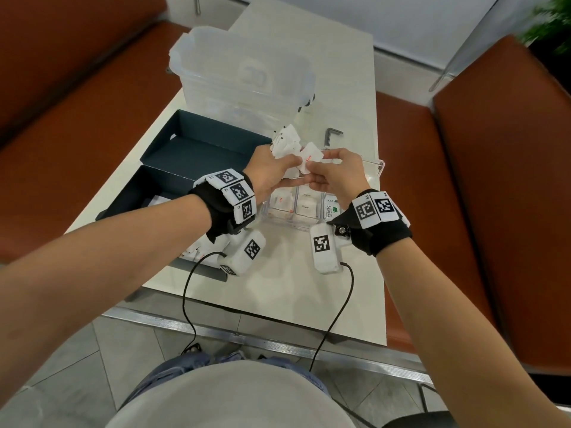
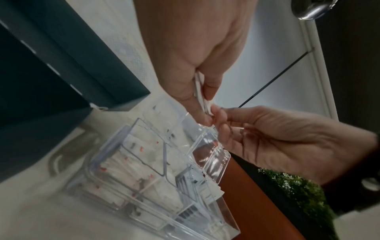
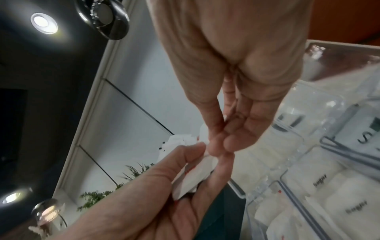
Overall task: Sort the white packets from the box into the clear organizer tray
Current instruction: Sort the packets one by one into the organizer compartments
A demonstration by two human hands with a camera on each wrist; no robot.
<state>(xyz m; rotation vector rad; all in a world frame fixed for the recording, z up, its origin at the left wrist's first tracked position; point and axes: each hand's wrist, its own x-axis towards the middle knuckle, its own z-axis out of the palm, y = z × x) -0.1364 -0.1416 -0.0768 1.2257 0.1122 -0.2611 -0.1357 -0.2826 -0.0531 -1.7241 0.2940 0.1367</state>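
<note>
Your packets (image 1: 285, 143) matt white paper, organizer tray (image 1: 378, 168) at 3 o'clock glossy clear plastic, box (image 1: 197, 149) at 9 matt dark card, table (image 1: 340, 72) smooth, bench (image 1: 494, 180) at 3 smooth brown upholstery.

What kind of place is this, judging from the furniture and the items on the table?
Probably a café or restaurant booth: brown upholstered bench seats flank a narrow white table, and the clear plastic organizer tray holds sugar and Stevia packets.

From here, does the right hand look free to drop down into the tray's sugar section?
Probably yes: the right hand hangs right over the open tray, nothing between, though it pinches a packet shared with the left hand.
</note>
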